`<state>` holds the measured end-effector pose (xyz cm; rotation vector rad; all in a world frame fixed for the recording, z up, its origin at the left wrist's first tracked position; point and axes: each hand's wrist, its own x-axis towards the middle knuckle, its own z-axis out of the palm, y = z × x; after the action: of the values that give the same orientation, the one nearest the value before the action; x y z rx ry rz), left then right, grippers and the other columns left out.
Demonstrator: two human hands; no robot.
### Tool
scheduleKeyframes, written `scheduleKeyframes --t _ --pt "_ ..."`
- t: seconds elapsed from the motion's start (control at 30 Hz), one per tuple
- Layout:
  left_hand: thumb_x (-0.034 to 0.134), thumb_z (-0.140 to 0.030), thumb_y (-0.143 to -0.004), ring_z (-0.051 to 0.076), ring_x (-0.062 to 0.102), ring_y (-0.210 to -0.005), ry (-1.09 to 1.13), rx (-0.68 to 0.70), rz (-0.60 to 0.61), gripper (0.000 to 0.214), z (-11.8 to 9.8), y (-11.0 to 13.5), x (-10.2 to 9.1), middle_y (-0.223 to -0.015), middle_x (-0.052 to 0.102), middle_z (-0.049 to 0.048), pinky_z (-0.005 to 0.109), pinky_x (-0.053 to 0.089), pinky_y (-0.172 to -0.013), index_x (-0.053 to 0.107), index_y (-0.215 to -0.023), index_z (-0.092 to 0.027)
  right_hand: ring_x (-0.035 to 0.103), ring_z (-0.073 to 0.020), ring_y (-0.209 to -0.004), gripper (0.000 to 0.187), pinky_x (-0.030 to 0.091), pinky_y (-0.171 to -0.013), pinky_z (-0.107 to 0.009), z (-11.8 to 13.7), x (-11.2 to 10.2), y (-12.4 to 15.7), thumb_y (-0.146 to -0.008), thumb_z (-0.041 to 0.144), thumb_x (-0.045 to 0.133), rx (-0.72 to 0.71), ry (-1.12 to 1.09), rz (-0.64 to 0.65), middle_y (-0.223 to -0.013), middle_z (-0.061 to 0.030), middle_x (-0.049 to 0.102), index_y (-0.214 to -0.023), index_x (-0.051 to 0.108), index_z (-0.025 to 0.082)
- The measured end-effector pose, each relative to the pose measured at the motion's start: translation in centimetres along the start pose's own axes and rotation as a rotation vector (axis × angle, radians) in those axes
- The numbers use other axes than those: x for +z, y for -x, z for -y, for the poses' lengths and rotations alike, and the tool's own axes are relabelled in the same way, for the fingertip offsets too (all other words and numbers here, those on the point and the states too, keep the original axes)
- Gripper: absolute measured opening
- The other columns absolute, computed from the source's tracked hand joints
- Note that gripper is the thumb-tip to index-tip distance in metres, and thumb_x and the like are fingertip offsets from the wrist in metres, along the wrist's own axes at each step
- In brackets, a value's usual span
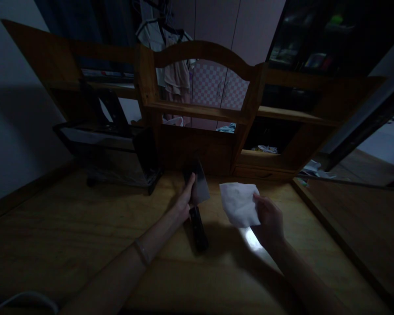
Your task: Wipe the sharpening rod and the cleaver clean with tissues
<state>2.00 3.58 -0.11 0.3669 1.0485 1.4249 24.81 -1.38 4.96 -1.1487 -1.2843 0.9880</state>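
My left hand (187,197) grips a cleaver (201,186) by the blade, near the back edge of the wooden desk. The cleaver's broad metal blade points away from me, and its black handle (198,229) comes back toward me. Some of the blade is hidden behind my fingers. To the right, my right hand (269,218) pinches a white tissue (239,204) by its right side. The tissue hangs spread out above the desk, apart from the cleaver.
A black rack (108,144) with a dark upright part stands at the left on the desk (85,232). A wooden shelf unit (200,114) runs along the back. A bright reflection lies below the tissue. A white cable (26,294) shows at the lower left.
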Motion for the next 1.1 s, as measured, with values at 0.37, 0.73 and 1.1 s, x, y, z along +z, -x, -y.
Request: scheduleKeyframes --t 0.37,0.73,1.1 --pt "0.079 -0.047 -0.070 0.016 0.067 -0.076 -0.079 0.120 0.083 0.043 0.7 0.3 0.4 -0.096 0.072 0.0072 0.025 0.051 -0.067 0.069 -0.098 -0.017 0.064 -0.0246 -0.092 0.022 0.053 -0.082 -0.044 -1.3 0.1 -1.6 -0.079 0.036 0.055 0.024 -0.457 -0.261 -0.087 -0.0054 0.066 -0.091 0.062 0.019" --pt "0.079 -0.042 -0.068 0.018 0.066 -0.073 -0.129 0.153 0.115 0.039 1.0 -0.1 0.4 -0.085 0.072 0.0076 0.026 0.049 -0.067 0.069 -0.092 -0.013 0.055 -0.0233 -0.083 0.018 0.045 -0.078 -0.036 -1.3 0.3 1.1 -0.085 0.033 0.058 -0.186 0.139 -0.178 -0.080 -0.0036 0.062 -0.078 0.067 0.019" --pt "0.080 -0.028 -0.063 0.018 0.066 -0.066 -0.215 0.099 0.113 0.036 1.0 0.2 -0.1 -0.086 0.072 0.0067 0.026 0.048 -0.058 0.067 -0.094 -0.017 0.049 -0.0254 -0.126 0.039 0.032 -0.109 -0.039 2.4 3.5 3.2 -0.099 0.038 0.038 -0.236 0.279 0.877 -0.137 -0.0070 0.056 -0.126 0.062 0.022"
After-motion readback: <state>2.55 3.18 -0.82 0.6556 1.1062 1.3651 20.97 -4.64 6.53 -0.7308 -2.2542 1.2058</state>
